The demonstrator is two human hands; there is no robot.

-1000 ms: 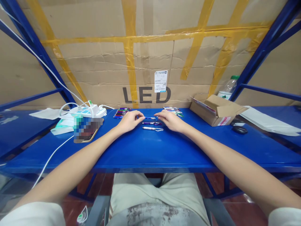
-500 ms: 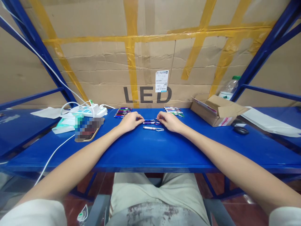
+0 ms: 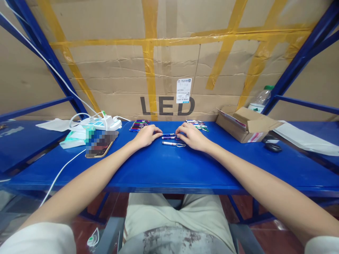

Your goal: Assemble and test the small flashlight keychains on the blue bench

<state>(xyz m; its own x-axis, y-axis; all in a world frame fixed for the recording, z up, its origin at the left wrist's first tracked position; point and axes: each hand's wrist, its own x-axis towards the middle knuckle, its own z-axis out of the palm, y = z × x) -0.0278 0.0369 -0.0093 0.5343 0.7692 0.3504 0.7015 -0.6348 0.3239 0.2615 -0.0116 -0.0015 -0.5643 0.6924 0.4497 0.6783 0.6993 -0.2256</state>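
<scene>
Toward the back edge of the blue tabletop (image 3: 169,169), roughly mid-width, both hands are down on a little row of pen-shaped keychain lights. Left hand (image 3: 146,136) has its fingertips pinched on one end of the blue light (image 3: 168,134), right hand (image 3: 192,136) has the other end, so it's held between the two like you'd do to twist or pull something apart. Can't honestly tell how tight either pinch is, the fingers cover the ends

Just nearer the front edge lies a silver light (image 3: 172,143) with its clip pointing right, loose on the surface, close to the right hand but not clearly touched

Further out, two small heaps of the same coloured lights sit by the back edge: left pile (image 3: 138,125) behind the left hand, right pile (image 3: 197,124) behind the right. Looks like one per hand, easy reach

Out toward the right end there's an open cardboard box (image 3: 247,123), a water bottle (image 3: 261,98) behind it, and a black mouse (image 3: 272,147). Left end has a white power strip (image 3: 102,123) and a phone (image 3: 100,148)
</scene>
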